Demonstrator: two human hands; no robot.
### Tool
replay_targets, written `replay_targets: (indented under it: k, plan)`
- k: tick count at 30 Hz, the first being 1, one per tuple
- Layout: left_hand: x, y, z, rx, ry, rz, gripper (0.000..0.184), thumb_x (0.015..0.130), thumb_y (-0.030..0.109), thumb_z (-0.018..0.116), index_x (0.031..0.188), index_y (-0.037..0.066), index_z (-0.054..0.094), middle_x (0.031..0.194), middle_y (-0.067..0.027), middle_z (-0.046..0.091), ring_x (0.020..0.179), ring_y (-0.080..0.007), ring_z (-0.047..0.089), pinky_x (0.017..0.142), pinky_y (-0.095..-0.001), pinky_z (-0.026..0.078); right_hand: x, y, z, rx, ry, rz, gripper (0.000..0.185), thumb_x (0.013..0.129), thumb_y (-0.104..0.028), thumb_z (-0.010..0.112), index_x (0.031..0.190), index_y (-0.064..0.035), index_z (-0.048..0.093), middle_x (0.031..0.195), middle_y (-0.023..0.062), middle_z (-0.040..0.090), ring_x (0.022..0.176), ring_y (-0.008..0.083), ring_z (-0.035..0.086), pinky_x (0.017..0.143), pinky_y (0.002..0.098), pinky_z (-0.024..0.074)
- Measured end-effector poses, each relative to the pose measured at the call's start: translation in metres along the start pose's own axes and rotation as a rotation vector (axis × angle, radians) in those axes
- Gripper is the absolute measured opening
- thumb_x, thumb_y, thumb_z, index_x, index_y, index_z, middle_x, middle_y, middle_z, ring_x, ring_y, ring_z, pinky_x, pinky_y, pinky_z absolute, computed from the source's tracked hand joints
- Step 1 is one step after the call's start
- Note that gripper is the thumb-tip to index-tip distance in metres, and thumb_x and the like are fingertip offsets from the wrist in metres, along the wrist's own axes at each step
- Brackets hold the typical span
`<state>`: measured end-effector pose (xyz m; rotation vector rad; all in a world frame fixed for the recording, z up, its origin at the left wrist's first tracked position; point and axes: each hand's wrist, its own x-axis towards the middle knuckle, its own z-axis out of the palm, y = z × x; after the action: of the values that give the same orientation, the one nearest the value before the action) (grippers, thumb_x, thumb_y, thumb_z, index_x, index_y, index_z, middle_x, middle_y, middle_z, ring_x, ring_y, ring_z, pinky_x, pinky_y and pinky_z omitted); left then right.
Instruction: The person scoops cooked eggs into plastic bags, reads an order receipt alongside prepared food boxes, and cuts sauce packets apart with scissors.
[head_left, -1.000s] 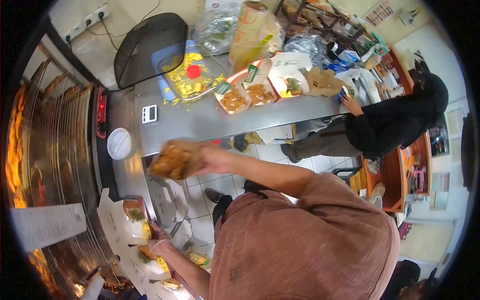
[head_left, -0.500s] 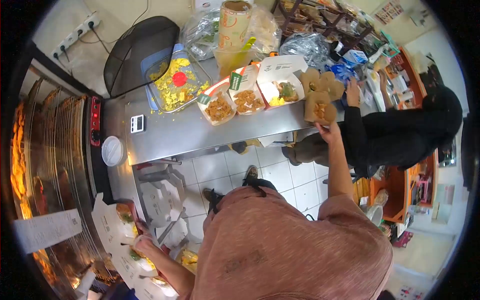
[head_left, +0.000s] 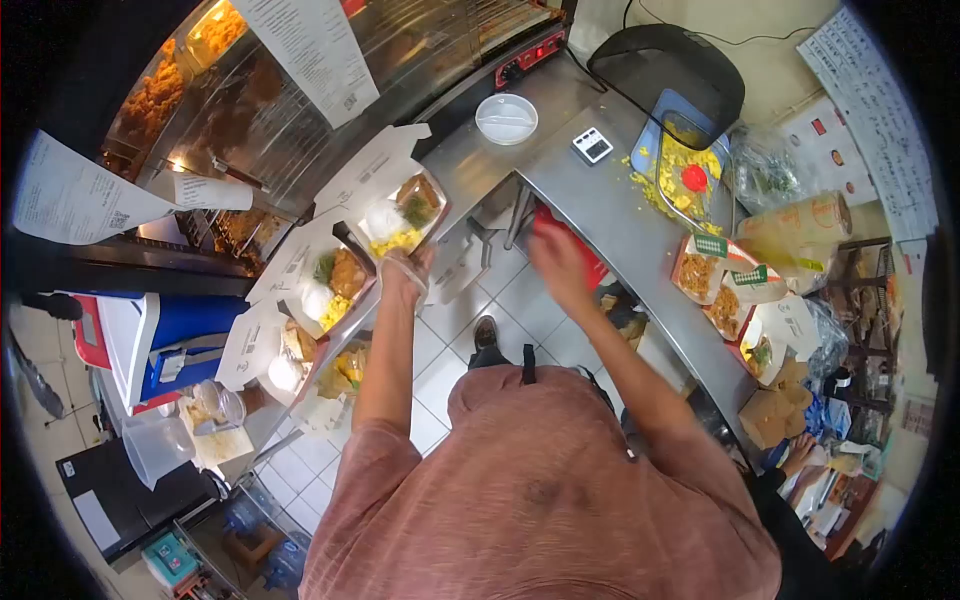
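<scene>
My left hand, in what looks like a clear plastic glove, grips the front edge of an open meal box with rice, yellow egg, greens and a brown fried piece. Beside it on the counter stands a second open box with rice, egg, greens and fried chicken. A third box with rice is nearer me. My right hand is over the gap by the right counter's edge, smeared by motion; its fingers cannot be made out.
A heated cabinet with hanging receipts stands behind the boxes. On the steel counter are a white bowl, a timer and a tray of egg. Filled boxes and another person's hand are farther right.
My view has turned left toward the cabinet. My right hand has left the brown paper box and swung left. My left hand stays at the row of meal boxes.
</scene>
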<state>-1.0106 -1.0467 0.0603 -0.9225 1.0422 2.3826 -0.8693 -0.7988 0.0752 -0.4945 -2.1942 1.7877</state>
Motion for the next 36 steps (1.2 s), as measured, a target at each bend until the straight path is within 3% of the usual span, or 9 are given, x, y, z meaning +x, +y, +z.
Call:
replay_targets:
  k: [3,7,11,13,15,17,18,28,36]
  plan:
    - [-0.014,0.014,-0.012,0.153,0.108,-0.067,0.03,0.096,0.032,0.048,0.107,0.004,0.049,0.09,-0.015,0.056,0.078,-0.0311,0.061,0.064,-0.0409,0.056,0.082,-0.04,0.103,-0.268,-0.186,-0.024,0.06,0.082,-0.041,0.066,0.12,0.0035,0.053,0.101,0.0213,0.063,0.089,0.0321,0.063,0.078,0.0387,0.0499]
    - [0.0,0.009,-0.034,0.119,-0.063,0.013,0.032,0.095,0.038,0.049,0.104,0.008,0.05,0.085,-0.0087,0.055,0.074,-0.0241,0.059,0.066,-0.0366,0.054,0.117,-0.014,0.16,-0.355,-0.205,-0.047,0.034,0.084,-0.033,0.058,0.097,-0.0012,0.062,0.092,0.0264,0.062,0.088,0.0416,0.06,0.078,0.0451,0.0478]
    - [0.048,-0.016,-0.064,0.164,-0.018,0.052,0.03,0.095,0.036,0.05,0.11,0.01,0.049,0.089,-0.0077,0.057,0.074,-0.0218,0.058,0.066,-0.0357,0.053,0.089,-0.023,0.15,-0.318,-0.005,-0.058,0.019,0.087,-0.012,0.048,0.096,0.0004,0.06,0.091,0.0258,0.058,0.092,0.0427,0.055,0.082,0.0468,0.0447]
    - [0.049,-0.022,-0.062,0.679,-0.044,0.556,0.03,0.095,0.03,0.051,0.117,0.011,0.045,0.096,-0.0081,0.058,0.076,-0.0213,0.058,0.068,-0.036,0.053,0.077,-0.026,0.137,-0.308,0.049,-0.088,0.019,0.088,-0.007,0.046,0.1,0.0011,0.059,0.095,0.0252,0.055,0.089,0.0429,0.055,0.08,0.0469,0.045]
    - [0.028,-0.027,-0.049,0.202,0.005,0.245,0.035,0.094,0.022,0.054,0.125,0.012,0.04,0.105,-0.0093,0.057,0.08,-0.0223,0.059,0.067,-0.0359,0.054,0.055,-0.038,0.116,-0.161,0.163,-0.201,0.019,0.088,-0.006,0.048,0.102,0.0013,0.058,0.093,0.0238,0.054,0.088,0.0413,0.055,0.078,0.0448,0.0457]
    - [0.044,-0.052,-0.078,0.905,-0.144,0.752,0.04,0.094,0.019,0.053,0.13,0.01,0.037,0.112,-0.011,0.055,0.086,-0.0242,0.061,0.066,-0.0356,0.055,0.041,-0.036,0.098,-0.182,0.301,-0.247,0.021,0.087,-0.004,0.049,0.105,0.0011,0.059,0.088,0.0218,0.054,0.084,0.0387,0.055,0.074,0.0417,0.046]
    - [0.011,-0.054,-0.044,0.404,-0.209,0.469,0.043,0.095,0.021,0.052,0.133,0.01,0.034,0.115,-0.0124,0.054,0.09,-0.0252,0.061,0.067,-0.0353,0.056,0.031,-0.04,0.08,-0.231,0.317,-0.156,0.016,0.087,-0.004,0.05,0.099,0.0004,0.058,0.089,0.0228,0.054,0.086,0.0393,0.055,0.075,0.0441,0.0454]
    - [-0.075,-0.168,0.126,0.767,-0.559,0.286,0.035,0.097,0.028,0.047,0.122,0.003,0.046,0.104,-0.0111,0.06,0.084,-0.02,0.064,0.057,-0.0286,0.056,-0.027,-0.014,-0.123,-0.283,0.561,0.493,0.024,0.093,-0.014,0.05,0.11,0.0018,0.057,0.084,0.0173,0.063,0.07,0.021,0.063,0.065,0.0315,0.0515]
    - [-0.083,-0.201,0.157,0.782,-0.684,-0.011,0.05,0.091,0.024,0.059,0.133,0.003,0.042,0.076,-0.0037,0.057,0.061,-0.011,0.058,0.051,-0.0255,0.051,-0.068,-0.005,-0.152,0.215,0.666,0.275,0.036,0.096,-0.019,0.053,0.127,-0.0013,0.05,0.099,0.0055,0.059,0.083,0.0118,0.06,0.071,0.0252,0.0513]
